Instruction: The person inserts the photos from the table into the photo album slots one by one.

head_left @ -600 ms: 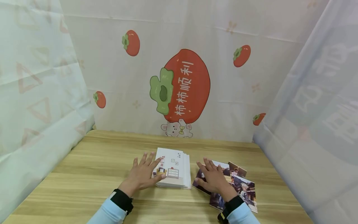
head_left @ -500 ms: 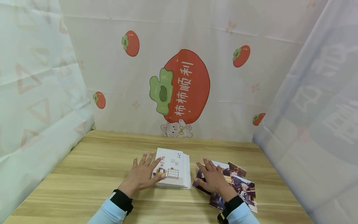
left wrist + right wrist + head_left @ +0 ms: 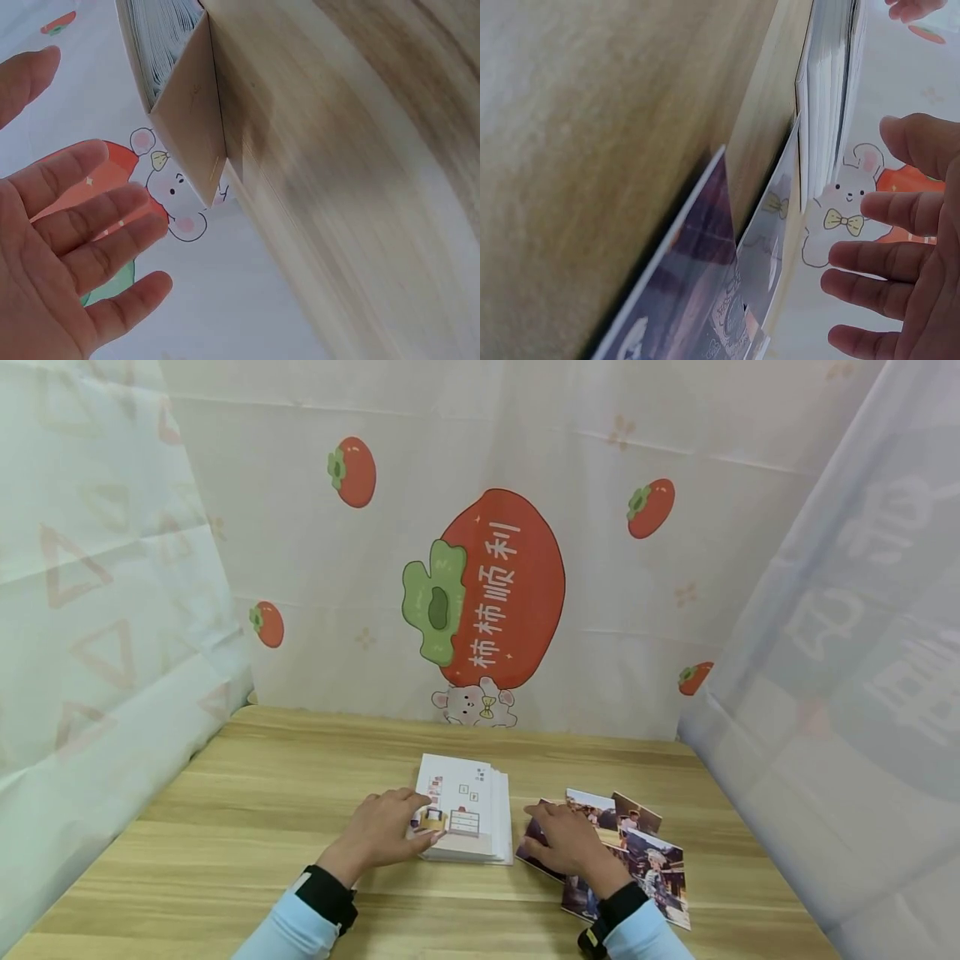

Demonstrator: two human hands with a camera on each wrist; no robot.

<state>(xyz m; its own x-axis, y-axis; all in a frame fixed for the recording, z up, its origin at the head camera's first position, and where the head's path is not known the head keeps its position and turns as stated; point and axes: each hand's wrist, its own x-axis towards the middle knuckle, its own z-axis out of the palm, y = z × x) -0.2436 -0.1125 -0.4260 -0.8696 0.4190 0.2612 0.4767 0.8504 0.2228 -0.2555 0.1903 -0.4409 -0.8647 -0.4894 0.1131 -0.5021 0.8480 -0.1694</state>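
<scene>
A thick white photo album point(image 3: 476, 787) with a drawn room on its cover lies closed on the wooden table. My left hand point(image 3: 378, 831) hovers over the album's left edge, fingers loosely bent and holding nothing. In the left wrist view a gap shows between the left fingers point(image 3: 112, 251) and the album's spine point(image 3: 191, 112). Over the loose pile of printed photos point(image 3: 658, 872) at the right is my right hand point(image 3: 566, 839), relaxed and with nothing in it. The right wrist view shows its fingers point(image 3: 877, 259) apart from the photos point(image 3: 682, 292); the hand hides part of the pile in the head view.
The wooden tabletop point(image 3: 247, 827) ends at a hanging white cloth point(image 3: 300, 560) printed with red persimmons. More cloth closes off the left point(image 3: 112, 677) and right sides. The album's page edges point(image 3: 829, 97) face the photo pile across a narrow strip of table.
Both hands had their fingers straight and spread; now the fingers bend downward and look closer together. The album and photos have stayed where they were.
</scene>
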